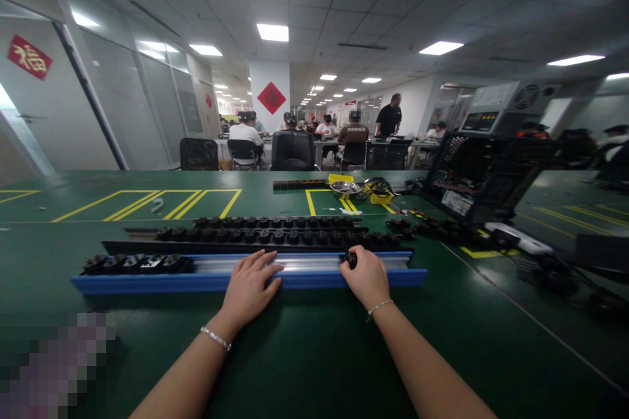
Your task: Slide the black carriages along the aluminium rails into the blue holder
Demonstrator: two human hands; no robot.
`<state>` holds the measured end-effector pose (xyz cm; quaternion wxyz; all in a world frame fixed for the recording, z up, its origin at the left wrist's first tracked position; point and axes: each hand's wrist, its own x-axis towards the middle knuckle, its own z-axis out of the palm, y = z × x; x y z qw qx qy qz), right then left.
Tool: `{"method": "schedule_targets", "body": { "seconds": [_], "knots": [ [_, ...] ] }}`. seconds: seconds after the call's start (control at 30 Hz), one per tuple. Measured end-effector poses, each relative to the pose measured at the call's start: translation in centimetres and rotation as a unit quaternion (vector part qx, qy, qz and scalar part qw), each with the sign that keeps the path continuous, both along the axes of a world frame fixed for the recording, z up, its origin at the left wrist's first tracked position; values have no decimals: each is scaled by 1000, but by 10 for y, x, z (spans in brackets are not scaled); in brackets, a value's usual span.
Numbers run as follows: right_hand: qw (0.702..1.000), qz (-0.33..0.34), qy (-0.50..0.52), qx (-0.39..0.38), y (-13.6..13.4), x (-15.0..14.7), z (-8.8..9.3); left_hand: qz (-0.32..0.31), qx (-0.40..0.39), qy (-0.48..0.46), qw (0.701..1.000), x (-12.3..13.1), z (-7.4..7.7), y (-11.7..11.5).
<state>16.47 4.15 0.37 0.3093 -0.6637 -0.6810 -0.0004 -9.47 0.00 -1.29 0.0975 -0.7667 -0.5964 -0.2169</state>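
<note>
A long blue rail (162, 284) with a silvery channel (304, 262) lies across the green table. Several black modules (132, 263) sit side by side in its left end. My left hand (251, 280) rests on the middle of the rail, palm down with fingers spread, holding nothing. Near the rail's right end, my right hand (366, 275) grips a small black part (350, 259) between thumb and fingers, at the channel. Just behind the blue rail lie black rails (115, 247) carrying rows of black modules (265, 236).
Farther back on the green table (314, 353) are a metal bowl (345, 188), yellow items and cables. An open black computer case (472, 170) stands at the right, near a white device (518, 238). Several people sit in the background; one stands.
</note>
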Motion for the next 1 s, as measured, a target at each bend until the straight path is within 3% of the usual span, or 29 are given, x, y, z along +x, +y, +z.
{"method": "schedule_targets", "body": {
  "seconds": [0.73,1.0],
  "knots": [
    [999,-2,51,1,5,9,-8,-8,4,-7,1000,1,1,-1],
    [999,-8,15,39,2,14,-6,-8,4,-7,1000,1,2,-1]
  ]
}}
